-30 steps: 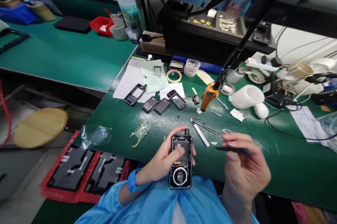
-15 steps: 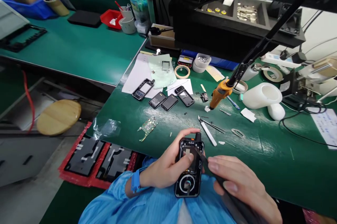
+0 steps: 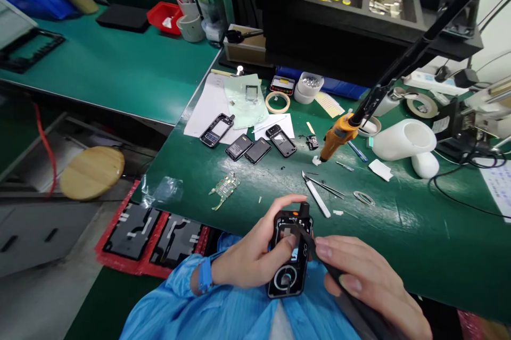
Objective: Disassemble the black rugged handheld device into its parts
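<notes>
My left hand (image 3: 255,257) is wrapped round a black handheld radio housing (image 3: 298,271), which has a stubby antenna and an orange button at its top. The thumb presses on the inner face, above a white ring. In my right hand (image 3: 371,276) are black tweezers (image 3: 329,268), pinched between thumb and fingers. Their tip rests over the upper inside of the housing, close to my left thumb; whether it touches cannot be made out. Just beyond the housing lie a white-handled knife (image 3: 318,199) and metal tweezers (image 3: 329,188). A green circuit board (image 3: 225,189) lies to the left.
Several phone-like shells and batteries (image 3: 257,150) lie near papers (image 3: 205,100). An orange electric screwdriver (image 3: 337,135) hangs over the bench. A white cylindrical vessel (image 3: 399,140) stands right. At the lower left are dark panels on red wrap (image 3: 146,263) and a wooden stool (image 3: 92,172).
The view has shifted slightly, and the housing sits a little further right in it. Both hands keep their hold, with the tweezer tip still over the upper part of the housing.
</notes>
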{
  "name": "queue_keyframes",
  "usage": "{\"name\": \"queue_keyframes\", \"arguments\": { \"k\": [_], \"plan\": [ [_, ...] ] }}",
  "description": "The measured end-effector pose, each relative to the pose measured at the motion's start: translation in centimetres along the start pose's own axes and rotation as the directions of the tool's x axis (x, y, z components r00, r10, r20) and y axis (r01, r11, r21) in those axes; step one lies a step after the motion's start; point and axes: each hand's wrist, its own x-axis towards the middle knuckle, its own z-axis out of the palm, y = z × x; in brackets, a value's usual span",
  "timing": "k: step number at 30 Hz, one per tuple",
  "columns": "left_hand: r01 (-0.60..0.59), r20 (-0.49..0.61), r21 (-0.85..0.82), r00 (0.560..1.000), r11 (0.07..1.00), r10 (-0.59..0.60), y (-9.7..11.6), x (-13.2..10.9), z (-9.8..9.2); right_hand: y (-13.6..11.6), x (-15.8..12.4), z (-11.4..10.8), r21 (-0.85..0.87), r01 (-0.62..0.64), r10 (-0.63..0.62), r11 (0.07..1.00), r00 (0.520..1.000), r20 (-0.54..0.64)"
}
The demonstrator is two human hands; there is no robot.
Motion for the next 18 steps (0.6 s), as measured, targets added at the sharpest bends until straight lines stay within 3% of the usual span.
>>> {"name": "queue_keyframes", "arguments": {
  "k": [6,14,18],
  "plan": [
    [0.003,0.006,0.049,1.000,0.999,-0.004,0.1,0.0,-0.1,0.1,0.2,0.0,-0.002,0.001,-0.001,1.000,0.999,0.050],
    [0.021,0.007,0.137,1.000,0.990,-0.022,0.5,0.0,-0.1,-0.6,2.3,-2.1,-0.010,-0.051,0.052,0.999,0.981,0.185],
    [0.045,-0.006,0.169,0.999,0.985,-0.045,0.4,-0.1,0.0,-0.7,2.3,-1.0,0.002,-0.062,0.062,0.998,0.992,0.112]
  ]
}}
